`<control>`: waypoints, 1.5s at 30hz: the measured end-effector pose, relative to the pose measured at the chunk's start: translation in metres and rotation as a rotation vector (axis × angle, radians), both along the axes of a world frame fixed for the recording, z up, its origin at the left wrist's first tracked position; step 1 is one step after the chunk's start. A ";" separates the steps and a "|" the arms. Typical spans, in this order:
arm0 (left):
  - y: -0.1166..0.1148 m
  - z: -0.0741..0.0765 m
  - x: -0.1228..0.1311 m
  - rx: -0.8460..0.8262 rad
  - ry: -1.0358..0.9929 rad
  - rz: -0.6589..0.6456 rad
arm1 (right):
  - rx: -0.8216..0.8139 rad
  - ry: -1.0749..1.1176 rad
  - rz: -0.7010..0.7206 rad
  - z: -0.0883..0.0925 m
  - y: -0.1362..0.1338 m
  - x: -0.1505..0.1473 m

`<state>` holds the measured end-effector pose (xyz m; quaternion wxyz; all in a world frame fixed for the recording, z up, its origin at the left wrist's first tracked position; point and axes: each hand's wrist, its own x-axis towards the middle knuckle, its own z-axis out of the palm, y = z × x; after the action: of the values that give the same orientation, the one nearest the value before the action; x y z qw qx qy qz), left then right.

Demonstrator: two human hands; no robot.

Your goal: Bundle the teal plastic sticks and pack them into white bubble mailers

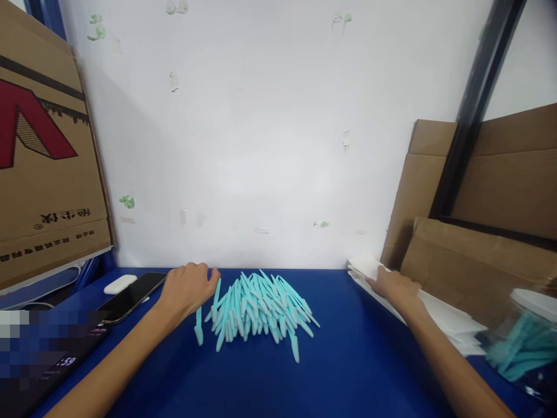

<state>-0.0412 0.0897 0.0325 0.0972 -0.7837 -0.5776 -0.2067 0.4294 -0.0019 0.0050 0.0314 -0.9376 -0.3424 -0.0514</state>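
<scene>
A loose heap of turquoise plastic sticks (261, 307) with wider, blade-like ends lies on the blue tabletop. At its left edge is my left hand (187, 287), back up, fingers curled and their tips hidden. One separate turquoise stick (199, 328) lies just below this hand; another touches the heap near the thumb. Over to the right, my right hand (394, 285) grips the far end of a stack of thin white sheets (450, 319), with its thumb along the left edge. How many sheets it holds cannot be seen.
On the left are a black phone (133, 297), a white earbud case (120, 284), a dark screen (56, 371) and a printed cardboard box (47, 151). A clear jar (524, 342) of turquoise sticks stands right, before cardboard (483, 261). A white wall (261, 145) rises behind the table.
</scene>
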 end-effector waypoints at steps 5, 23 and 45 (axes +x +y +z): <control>0.001 -0.011 -0.005 -0.231 -0.126 0.144 | 0.000 -0.005 0.012 -0.003 0.002 0.003; -0.006 -0.019 0.019 -0.551 -0.323 -0.055 | -0.006 0.000 0.024 -0.005 0.001 0.002; -0.008 -0.019 0.018 -0.554 0.053 -0.003 | -0.018 0.008 0.042 -0.004 0.001 -0.001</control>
<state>-0.0229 0.0814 0.0132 -0.1060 -0.7863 -0.6083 -0.0203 0.4288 -0.0010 0.0010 0.0253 -0.9307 -0.3623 -0.0440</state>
